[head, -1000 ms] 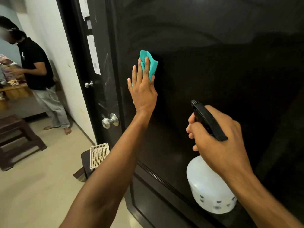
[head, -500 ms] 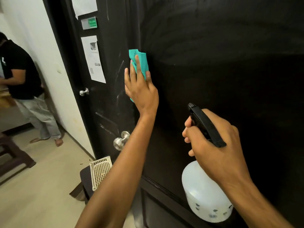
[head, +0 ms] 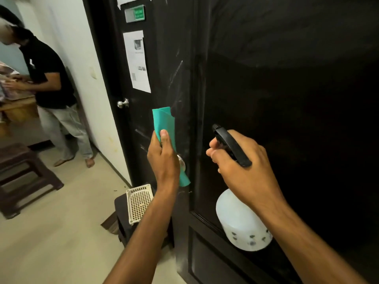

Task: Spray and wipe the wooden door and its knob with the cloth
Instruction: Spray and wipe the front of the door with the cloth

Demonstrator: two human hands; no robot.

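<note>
Left hand: my left hand [head: 163, 160] held the teal cloth [head: 164, 124], thumb pinched over it, fingers curled behind.
Cloth: it lay against the dark wooden door [head: 287, 99] at the knob [head: 182, 162], mostly covering the knob.
Right hand: my right hand [head: 244, 167] gripped the spray bottle [head: 242, 226], fingers wrapped round the black trigger head [head: 231, 144].
Bottle contents: the white body was cloudy; I could not tell its fill level. Small dark marks sat near its base, unreadable.
Basket: a white perforated basket [head: 140, 202] stood tilted on a dark stool by the door.
Writing: a green sign [head: 139, 12] and a printed sheet [head: 137, 62] hung on the further door; neither was legible.
</note>
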